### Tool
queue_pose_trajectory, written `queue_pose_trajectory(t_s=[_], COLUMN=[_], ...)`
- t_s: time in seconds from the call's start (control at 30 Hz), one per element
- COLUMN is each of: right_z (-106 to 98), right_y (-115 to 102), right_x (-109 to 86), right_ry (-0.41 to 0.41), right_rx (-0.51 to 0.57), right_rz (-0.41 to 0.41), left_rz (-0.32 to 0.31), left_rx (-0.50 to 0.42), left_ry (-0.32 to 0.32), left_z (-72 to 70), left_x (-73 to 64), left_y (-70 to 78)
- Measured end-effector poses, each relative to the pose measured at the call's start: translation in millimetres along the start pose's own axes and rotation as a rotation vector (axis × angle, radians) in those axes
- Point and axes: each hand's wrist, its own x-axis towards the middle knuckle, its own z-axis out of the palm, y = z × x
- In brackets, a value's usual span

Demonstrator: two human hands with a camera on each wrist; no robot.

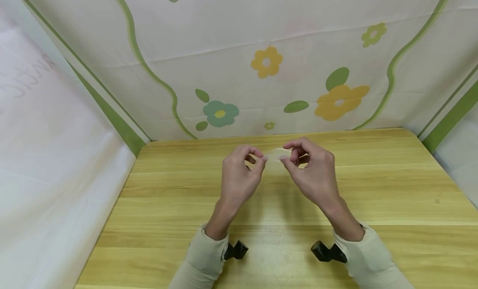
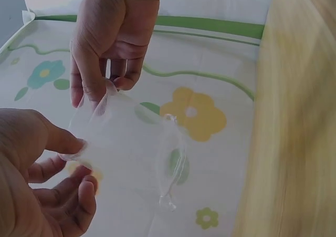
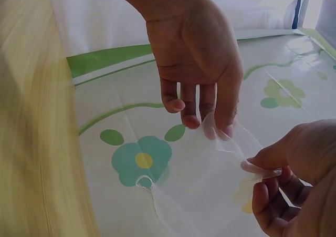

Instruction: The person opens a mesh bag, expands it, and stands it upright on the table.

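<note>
A sheer, see-through white drawstring pouch [image 1: 276, 154] is held up between both hands over the table. My left hand [image 1: 240, 172] pinches one side of it between thumb and index finger. On the opposite side, the thumb and fingers of my right hand [image 1: 313, 168] pinch the fabric. The left wrist view shows the pouch [image 2: 131, 137] hanging down, with thin white cords [image 2: 181, 163] gathered at its lower end. A small cord loop [image 3: 144, 182] dangles in the right wrist view. Bunched fabric sits under both thumbs.
Below the hands lies a wood-grain table [image 1: 168, 222]. A white cloth wall [image 1: 224, 44] with printed flowers stands along its back edge, and white cloth [image 1: 56, 177] hangs at the left. Black mounts [image 1: 236, 250] stick out from both sleeved wrists.
</note>
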Motion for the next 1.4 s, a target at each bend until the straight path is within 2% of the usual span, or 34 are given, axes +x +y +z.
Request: queue_pose_trajectory(t_s=[0.1, 0.2, 0.3, 0.37, 0.53, 0.73, 0.97, 1.17, 1.4], right_z=[-2, -5, -9, -8, -2, 2, 1, 0, -3], right_y=[0, 0, 0, 1, 2, 2, 2, 2, 2], right_x=[0.8, 1.8, 1.8, 1.3, 0.0, -0.9, 0.2, 0.4, 0.2], right_ry=[-0.027, -0.109, -0.185, -0.199, -0.115, -0.01, -0.014, -0.016, -0.031], right_rx=[-0.009, -0.028, -0.042, -0.038, -0.054, -0.088, -0.111, -0.147, -0.083], right_rz=[0.009, 0.058, 0.108, 0.119, 0.057, -0.011, -0.011, 0.024, 0.081], left_rz=[-0.03, -0.038, -0.028, -0.016, 0.003, -0.04, -0.078, -0.054, -0.034], left_rx=[-0.003, -0.003, -0.006, -0.02, -0.058, -0.085, -0.077, -0.069, -0.072], left_ry=[-0.012, -0.003, 0.029, 0.041, 0.041, 0.019, -0.003, 0.006, -0.007], left_z=[-0.1, -0.3, -0.6, -0.6, -0.2, -1.2, -3.6, -3.5, -0.6], left_x=[0.2, 1.0, 1.3, 1.4, 1.3, 2.0, 2.4, 2.7, 2.2], left_y=[0.7, 0.3, 0.1, -0.5, 0.0, 0.7, 0.1, 0.4, -0.5])
